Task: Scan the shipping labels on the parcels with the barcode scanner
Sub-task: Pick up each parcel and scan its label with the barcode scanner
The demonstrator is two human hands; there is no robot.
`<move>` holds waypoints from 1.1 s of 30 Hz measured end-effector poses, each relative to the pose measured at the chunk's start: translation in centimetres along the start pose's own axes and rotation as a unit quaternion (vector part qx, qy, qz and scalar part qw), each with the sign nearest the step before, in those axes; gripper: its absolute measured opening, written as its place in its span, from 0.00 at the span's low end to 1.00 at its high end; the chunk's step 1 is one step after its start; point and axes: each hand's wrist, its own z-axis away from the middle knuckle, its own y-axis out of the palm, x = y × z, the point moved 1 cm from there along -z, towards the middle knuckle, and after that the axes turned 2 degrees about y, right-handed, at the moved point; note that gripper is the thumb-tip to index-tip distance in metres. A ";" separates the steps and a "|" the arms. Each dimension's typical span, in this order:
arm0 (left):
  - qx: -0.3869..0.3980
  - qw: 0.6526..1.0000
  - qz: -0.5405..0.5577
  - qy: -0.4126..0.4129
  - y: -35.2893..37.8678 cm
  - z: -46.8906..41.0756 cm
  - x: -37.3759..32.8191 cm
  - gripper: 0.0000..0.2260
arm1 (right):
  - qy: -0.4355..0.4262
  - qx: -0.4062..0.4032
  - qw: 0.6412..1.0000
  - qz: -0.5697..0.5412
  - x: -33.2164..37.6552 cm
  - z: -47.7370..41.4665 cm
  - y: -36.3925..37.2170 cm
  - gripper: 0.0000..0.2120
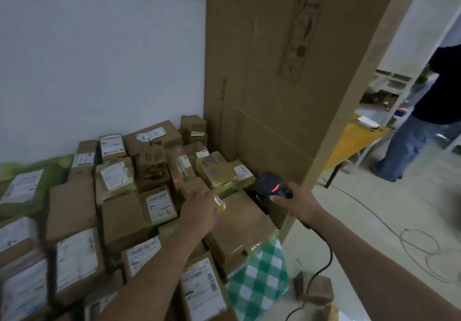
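Observation:
Several brown cardboard parcels point(124, 218) with white shipping labels point(159, 204) are packed together on a table against the wall. My right hand point(295, 202) grips a black barcode scanner point(270, 183) with a red light on top, aimed left at the pile. Red scan light shows on a tall narrow parcel point(180, 168) in the middle. My left hand point(199, 211) reaches over the parcels and holds a small pen-like object point(220, 202) with a yellow tip. A yellow-wrapped parcel point(215, 171) lies just beyond the scanner.
A very tall cardboard box point(287, 71) stands right of the pile. A green-and-white checked cloth point(259, 278) hangs at the table corner. The scanner's black cable point(324, 258) drops past a small box on the floor point(315, 288). A person point(429, 116) stands by a yellow table point(349, 143).

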 end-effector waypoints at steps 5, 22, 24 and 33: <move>0.013 1.000 -0.001 -0.009 3.7 -3.0 -3.1 0.23 | 0.016 0.046 0.998 -0.048 -2.9 -5.1 -0.4 0.13; 0.081 0.986 -0.142 0.008 12.7 -12.6 -3.7 0.26 | 0.011 0.100 0.994 0.044 -11.0 -18.3 7.9 0.15; 0.089 0.987 -0.137 0.018 13.4 -13.6 -4.6 0.27 | 0.018 0.104 0.994 0.015 -11.1 -19.0 8.9 0.14; 0.106 0.993 -0.041 0.015 16.2 -17.8 -6.1 0.29 | -0.016 0.071 0.997 -0.029 -12.3 -19.0 10.5 0.11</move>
